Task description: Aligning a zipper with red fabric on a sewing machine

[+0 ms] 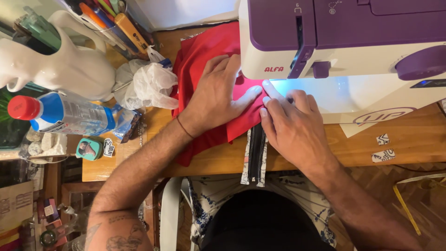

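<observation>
Red fabric lies across a wooden table, running under a white and purple sewing machine. My left hand presses flat on the fabric just left of the machine's head, fingers together. My right hand lies flat beside it, fingertips on the fabric's edge at the lit needle area. A black zipper with patterned tape hangs from under the red fabric over the table's front edge, partly hidden by my right hand.
A plastic water bottle with a red cap lies at the left. Behind it stand a white jug, a crumpled plastic bag and a holder of pens. Small patterned scraps lie at the right.
</observation>
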